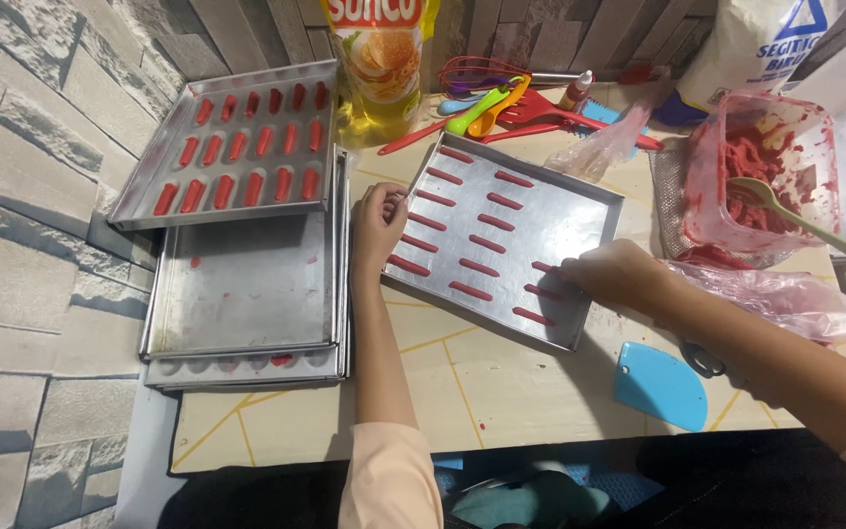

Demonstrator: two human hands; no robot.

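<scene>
Red dough strips going onto a metal tray, right column partly filled

The left hand (376, 223) rests on the near-left rim of the metal baking tray (580, 211), fingers curled over the edge in a light clenched grip on the tray itself. The right hand (617, 274) lies on the tray's lower right part, fingers bent down onto one of the red dough strips (480, 266); whether that grip is pinching the strip or only pressing it, I cannot tell.

Judging by how things lie, the work is well past half: two full columns of strips run down the tray's left and middle, and a third column shows only a few pieces near the right hand, with the upper right of the tray bare. A filled tray (237, 147) leans up at the far left, above a stack of empty trays (247, 294). The tub of red dough (756, 176) with a green spoon (805, 220) holds plenty more.

Room is tight. The working tray sits skewed, touching the tray stack on its left and near the tub on its right. Coloured utensils (501, 108) and an oil pouch (379, 59) crowd the far edge. A blue scraper (660, 384) lies near the front edge of the surface (501, 392), under the right forearm, beside a plastic bag (775, 294)
</scene>
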